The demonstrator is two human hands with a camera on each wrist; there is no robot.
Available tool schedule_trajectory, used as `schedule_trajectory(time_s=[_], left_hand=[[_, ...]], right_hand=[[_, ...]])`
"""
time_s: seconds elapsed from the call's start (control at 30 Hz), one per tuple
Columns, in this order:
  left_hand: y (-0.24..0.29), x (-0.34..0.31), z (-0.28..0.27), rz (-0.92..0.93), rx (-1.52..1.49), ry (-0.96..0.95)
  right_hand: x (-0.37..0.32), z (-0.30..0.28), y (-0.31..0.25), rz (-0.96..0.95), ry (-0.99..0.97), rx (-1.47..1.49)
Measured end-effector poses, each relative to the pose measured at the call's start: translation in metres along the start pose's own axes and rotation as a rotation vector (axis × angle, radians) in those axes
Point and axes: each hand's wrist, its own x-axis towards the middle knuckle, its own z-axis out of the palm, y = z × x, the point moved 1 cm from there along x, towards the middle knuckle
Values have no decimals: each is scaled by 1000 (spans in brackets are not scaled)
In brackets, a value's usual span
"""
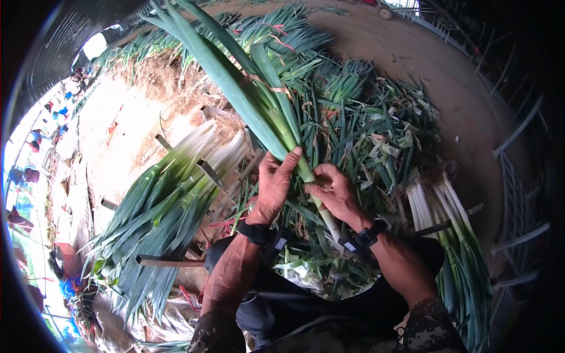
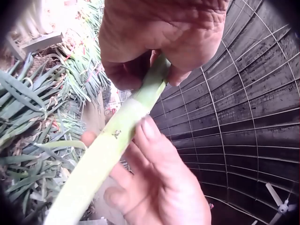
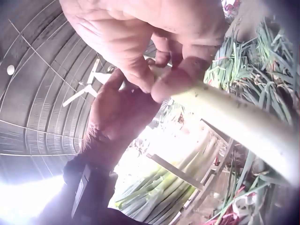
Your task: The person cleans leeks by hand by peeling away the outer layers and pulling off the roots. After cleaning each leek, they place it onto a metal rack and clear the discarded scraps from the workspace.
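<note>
One thick green onion [image 1: 279, 120] slants between both hands, its broad green leaves pointing up and away and its pale stem coming down toward the knees. My left hand [image 1: 274, 183] grips it where the leaves meet the stem, thumb laid along the front. Just below, my right hand [image 1: 335, 194] pinches the upper stem between thumb and fingers. In the left wrist view the right thumb [image 2: 149, 129] presses at the edge of a skin layer on the stem [image 2: 101, 150]. In the right wrist view, the right fingertips [image 3: 164, 86] close over the stem, partly hiding it.
A bundle of green onions [image 1: 170, 200] lies on a metal rack at left, another bundle [image 1: 456, 247] at right. Stripped leaves [image 1: 365, 135] heap ahead and between the legs. Metal bars [image 1: 170, 262] stick out near the left knee. More onions [image 1: 282, 41] pile farther off.
</note>
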Motion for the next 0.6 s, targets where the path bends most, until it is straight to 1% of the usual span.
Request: schedule_trajectory(time_s=[0.03,0.1,0.17,0.2,0.23,0.27,0.3,0.33,0.4,0.43,0.53,0.57,0.6], left_hand=[[4,0,0,-14,-22,-17],[9,0,-2,-35,-141,-121],[16,1,-4,-79,-288,-252],[16,2,-4,-103,-357,-278],[16,3,-6,-127,-425,-304],[16,4,-7,-151,-490,-329],[16,4,-6,-167,-512,-322],[15,2,-6,-173,-457,-296],[14,1,-6,-180,-352,-247],[5,4,-9,-184,-346,-210],[-5,12,-9,-6,-249,34],[-7,16,-10,26,-276,49],[-3,16,-8,12,-335,53]], right_hand=[[2,2,5,-71,-22,159],[4,1,15,-208,-66,472],[2,-11,11,-138,-125,469],[-1,-16,4,-104,-152,471],[-4,-19,-1,-32,-158,484],[-4,-22,-1,-23,-169,437],[-5,-24,-1,-11,-182,389],[-6,-25,-1,2,-196,342],[-10,-18,8,-130,-112,373],[-14,-14,12,-197,-70,386],[-31,-9,13,-342,-91,348],[-40,-11,11,-297,-126,292],[-49,-11,5,-252,-159,238]])
